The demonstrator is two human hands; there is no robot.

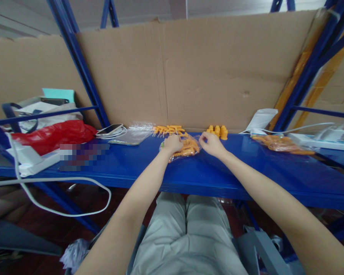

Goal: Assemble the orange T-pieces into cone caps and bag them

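A clear plastic bag [186,153] of orange pieces lies on the blue shelf between my hands. My left hand [173,144] is closed at the bag's left side, and a small bit of green shows beside its fingers. At the right edge of the bag, the thumb and fingers of my right hand [211,144] are pinched together on the film. Behind the bag sits a row of orange pieces with small metal chains [168,130]. Several chunky orange pieces [217,131] stand upright just beyond my right hand.
Another bag of orange pieces [282,145] lies at right, near a white power strip [318,141]. At left are a phone [111,130] with a coiled cable, a flat clear bag [132,135] and a red bag [57,135]. Cardboard [195,72] backs the blue shelf [149,168].
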